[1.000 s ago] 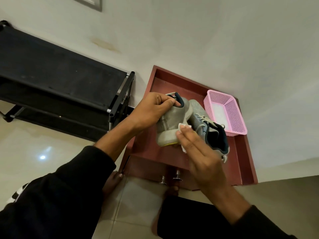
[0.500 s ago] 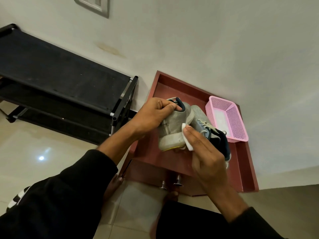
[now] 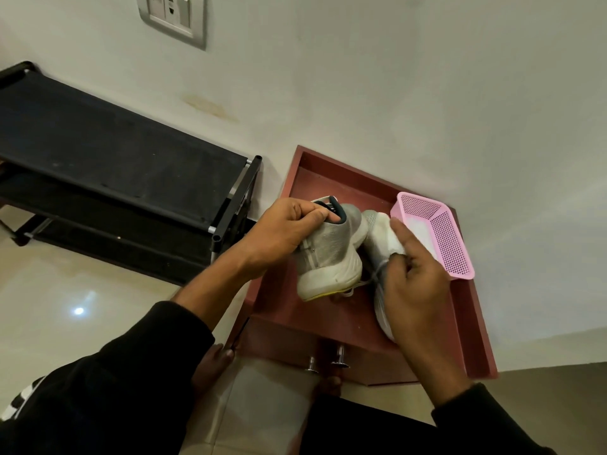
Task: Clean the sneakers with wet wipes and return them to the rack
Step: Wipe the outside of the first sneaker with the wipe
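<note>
The left hand (image 3: 289,233) curls tight around the collar of a grey mesh sneaker (image 3: 330,257), holding it above the red wooden table (image 3: 331,182). The right hand (image 3: 417,284) pinches a white wet wipe (image 3: 389,239) and hides most of the second grey sneaker (image 3: 381,310) lying under it.

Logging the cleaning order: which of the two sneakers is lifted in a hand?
The grey sneaker nearer the rack, gripped at its collar by the left hand; the other sneaker lies beside the pink basket.
</note>
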